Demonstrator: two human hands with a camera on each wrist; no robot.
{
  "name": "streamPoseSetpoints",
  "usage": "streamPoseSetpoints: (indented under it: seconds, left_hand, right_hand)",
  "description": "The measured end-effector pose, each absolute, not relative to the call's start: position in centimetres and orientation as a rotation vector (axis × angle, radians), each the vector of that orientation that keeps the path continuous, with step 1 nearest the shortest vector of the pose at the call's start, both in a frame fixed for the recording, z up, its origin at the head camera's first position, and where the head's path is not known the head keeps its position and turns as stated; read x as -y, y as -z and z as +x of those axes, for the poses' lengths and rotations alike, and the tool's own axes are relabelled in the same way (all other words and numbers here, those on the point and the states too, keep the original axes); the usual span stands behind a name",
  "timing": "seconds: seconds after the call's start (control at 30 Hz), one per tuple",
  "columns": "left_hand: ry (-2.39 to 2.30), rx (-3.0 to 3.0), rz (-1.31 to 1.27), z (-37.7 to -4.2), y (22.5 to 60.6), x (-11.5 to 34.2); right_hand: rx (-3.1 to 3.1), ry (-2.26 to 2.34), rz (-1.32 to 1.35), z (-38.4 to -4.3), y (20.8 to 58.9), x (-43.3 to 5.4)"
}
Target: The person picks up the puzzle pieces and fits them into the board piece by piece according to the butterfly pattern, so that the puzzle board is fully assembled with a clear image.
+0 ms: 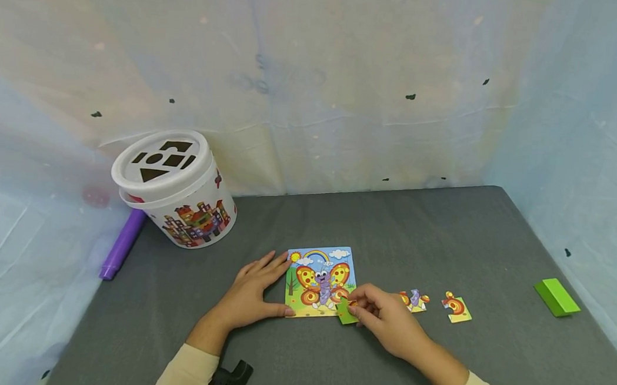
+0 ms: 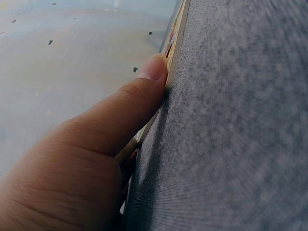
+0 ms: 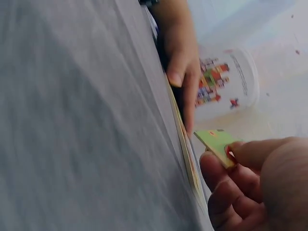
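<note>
A square butterfly picture puzzle board (image 1: 320, 275) lies flat on the grey table. My left hand (image 1: 253, 295) rests at its left side, fingers extended along the upper left edge and the thumb at the lower left corner; the left wrist view shows that thumb (image 2: 139, 89) against the board's edge. Between thumb and fingers, my right hand (image 1: 388, 321) pinches a green puzzle piece (image 3: 215, 143). In the head view this piece overlaps the board's lower right corner; the right wrist view shows it tilted above the board. Part of the piece is hidden by the fingertips.
Right of the board lie two loose puzzle pieces, one partly behind the right hand (image 1: 417, 302), the other a corner piece (image 1: 457, 308). A green block (image 1: 556, 297) sits near the right table edge. At the back left stand a white bucket (image 1: 185, 205) with a shape-slotted lid and a purple cylinder (image 1: 123, 246).
</note>
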State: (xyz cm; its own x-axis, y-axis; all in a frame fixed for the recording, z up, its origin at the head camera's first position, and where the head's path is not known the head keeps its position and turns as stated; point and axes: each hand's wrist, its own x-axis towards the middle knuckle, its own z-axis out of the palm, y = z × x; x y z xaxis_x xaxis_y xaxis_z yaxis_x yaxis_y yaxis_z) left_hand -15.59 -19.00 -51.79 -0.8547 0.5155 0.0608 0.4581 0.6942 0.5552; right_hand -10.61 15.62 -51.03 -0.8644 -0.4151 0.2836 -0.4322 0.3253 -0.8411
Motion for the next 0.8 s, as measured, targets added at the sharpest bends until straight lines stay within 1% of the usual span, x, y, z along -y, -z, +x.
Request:
streamPoseSetpoints:
  seconds: [0.2,0.33,0.5,0.63,0.8]
  left_hand:
    - [-0.878,-2.798,0.809,-15.7,51.9,19.0]
    - [-0.878,-2.794,0.799,-15.6,51.9,19.0]
    - [-0.885,-2.797,0.805,-15.7,52.0,19.0]
    - [-0.892,-2.801,0.813,-15.7,52.1,19.0]
    - [-0.903,-2.809,0.823,-15.7,52.2,19.0]
  right_hand:
    - [2.525,-1.522,0.841,-10.7,51.0,-13.3]
    - [2.477,-1.568,0.823,-11.2,50.9,-11.7]
    - [2.461,-1.596,0.749,-12.0,50.9,-10.0]
    - [2.527,-1.592,0.659,-12.5,50.9,-9.0]
    - [2.613,-1.623,0.607,-12.8,51.0,-8.0]
